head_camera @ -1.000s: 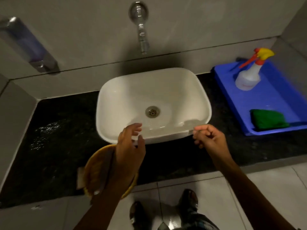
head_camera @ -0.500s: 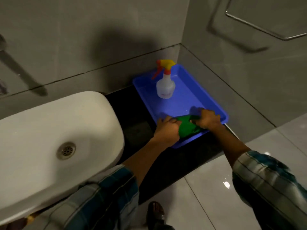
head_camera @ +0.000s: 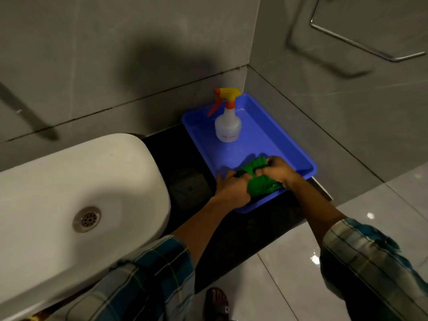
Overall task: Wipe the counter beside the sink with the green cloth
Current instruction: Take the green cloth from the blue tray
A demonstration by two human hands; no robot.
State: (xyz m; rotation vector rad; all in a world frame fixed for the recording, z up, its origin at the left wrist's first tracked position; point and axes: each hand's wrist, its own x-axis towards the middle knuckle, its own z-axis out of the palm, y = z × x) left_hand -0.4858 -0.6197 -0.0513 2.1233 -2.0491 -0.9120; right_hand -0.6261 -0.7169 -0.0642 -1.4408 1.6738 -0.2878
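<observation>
The green cloth (head_camera: 260, 181) is bunched up at the near end of the blue tray (head_camera: 273, 144), which sits on the black counter (head_camera: 183, 163) to the right of the white sink (head_camera: 76, 188). My left hand (head_camera: 232, 189) grips the cloth's left side. My right hand (head_camera: 279, 170) holds its right side, fingers curled into the fabric. Part of the cloth is hidden under both hands.
A white spray bottle (head_camera: 228, 125) with a yellow and orange trigger stands at the tray's far end. Grey tiled walls close the corner behind and to the right, with a metal rail (head_camera: 361, 42) on the right wall. A dark strip of counter lies between sink and tray.
One second ago both hands hovered empty at the sink's front rim. The view swung right, both hands reached the tray, and the flat cloth is now crumpled between them.
</observation>
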